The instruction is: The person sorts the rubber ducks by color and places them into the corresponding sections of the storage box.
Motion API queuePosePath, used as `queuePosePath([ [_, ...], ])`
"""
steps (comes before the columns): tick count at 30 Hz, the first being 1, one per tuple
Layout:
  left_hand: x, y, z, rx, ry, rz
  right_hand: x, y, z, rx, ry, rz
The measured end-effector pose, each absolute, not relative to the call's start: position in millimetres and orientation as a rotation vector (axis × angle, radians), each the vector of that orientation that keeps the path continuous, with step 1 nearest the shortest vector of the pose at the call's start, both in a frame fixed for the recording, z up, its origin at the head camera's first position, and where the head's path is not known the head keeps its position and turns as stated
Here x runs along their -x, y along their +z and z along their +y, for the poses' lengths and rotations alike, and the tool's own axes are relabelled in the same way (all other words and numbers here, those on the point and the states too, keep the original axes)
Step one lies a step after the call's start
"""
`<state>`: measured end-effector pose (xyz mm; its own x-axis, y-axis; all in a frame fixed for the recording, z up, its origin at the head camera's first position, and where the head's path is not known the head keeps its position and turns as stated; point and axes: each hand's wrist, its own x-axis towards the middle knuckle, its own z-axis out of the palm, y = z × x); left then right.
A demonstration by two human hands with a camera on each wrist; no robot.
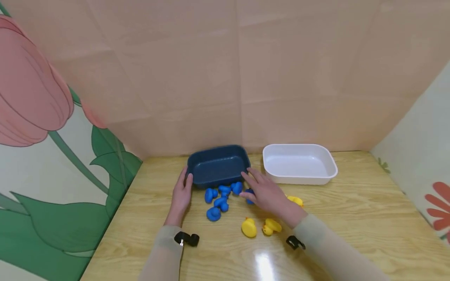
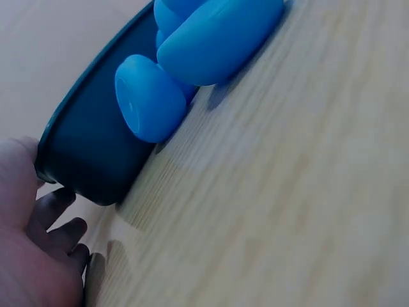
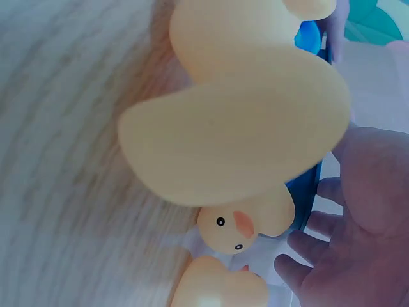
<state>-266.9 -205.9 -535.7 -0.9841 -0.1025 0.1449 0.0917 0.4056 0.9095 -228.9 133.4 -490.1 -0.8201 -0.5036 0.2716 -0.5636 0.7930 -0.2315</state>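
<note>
My left hand [image 1: 181, 197] is at the left end of a dark blue tray [image 1: 218, 168]; its thumb lies near the rim and the fingers rest along the outside, loosely bent in the left wrist view. At the tray's right front corner, my right hand [image 1: 268, 195] reaches with spread, fairly straight fingers; whether they touch the rim I cannot tell. Below that hand sits a partly hidden blue rubber duck [image 1: 250, 196]. Several more blue rubber ducks [image 1: 213, 214] lie in front of the tray. Yellow rubber ducks [image 1: 249, 227] lie nearer me, large in the right wrist view [image 3: 233, 128].
A white tray [image 1: 300, 164] stands right of the dark blue one, both close to the back wall covering [image 1: 239, 78]. Beside my right wrist lies another yellow duck [image 1: 295, 200]. Everything stands on a wood-grain table [image 1: 369, 218]. Flower-patterned panels [image 1: 45, 187] flank it.
</note>
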Motion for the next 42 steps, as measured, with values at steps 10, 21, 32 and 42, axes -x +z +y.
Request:
queuePosePath([
  [10, 282.2, -535.7, -196.3, -0.02, -1.638, -2.454, 216.4, -483.7, 136.4, -0.777, 0.561, -2.823],
  [21, 288.6, -536.5, -189.7, 0.023, -1.636, -2.463, 209.3, -482.0, 137.2, -0.685, 0.634, -2.903],
  [32, 288.3, -535.1, -187.7, 0.075, -1.603, -2.541, 205.7, -485.7, 147.1, -0.544, 0.872, -2.913],
  [42, 288.7, -535.2, -188.0, 0.062, -1.573, -2.573, 198.7, -486.4, 153.6, -0.477, 0.928, -2.894],
])
